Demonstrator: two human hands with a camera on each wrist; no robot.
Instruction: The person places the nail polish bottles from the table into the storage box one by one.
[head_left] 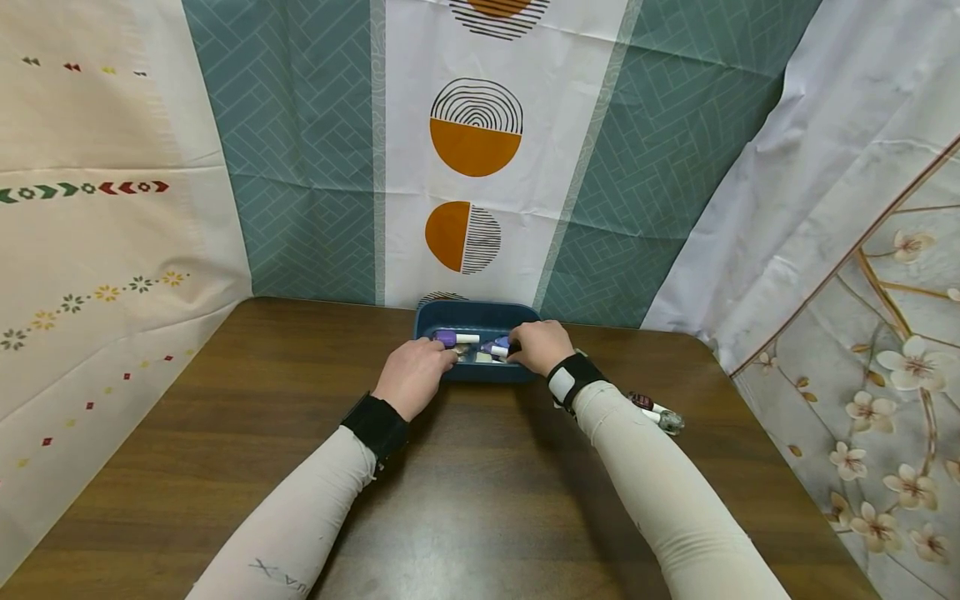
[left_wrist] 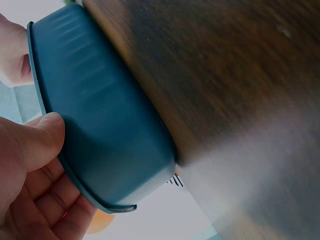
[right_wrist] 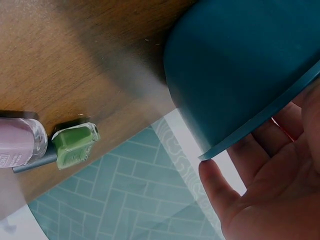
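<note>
A dark blue plastic bin (head_left: 487, 373) stands at the far side of the table, with several nail polish bottles inside. Among them is a purple bottle (head_left: 445, 337) with a white cap. My left hand (head_left: 412, 375) grips the near left rim, thumb (left_wrist: 47, 135) on the outer wall and fingers curled over the edge. At the right end, my right hand (head_left: 542, 346) reaches over the rim. Its thumb and forefinger pinch the dark cap of a nail polish bottle (head_left: 513, 347), whose body is mostly hidden. Right beside those fingertips lies a bluish bottle (head_left: 500, 342).
On the table (head_left: 465, 483) right of the bin lie a dark red bottle (head_left: 641, 401) and a clear glittery one (head_left: 671, 423), partly behind the right forearm. The right wrist view shows a pink bottle (right_wrist: 20, 142) and a green one (right_wrist: 74, 146). A patterned curtain (head_left: 315, 167) hangs behind the table.
</note>
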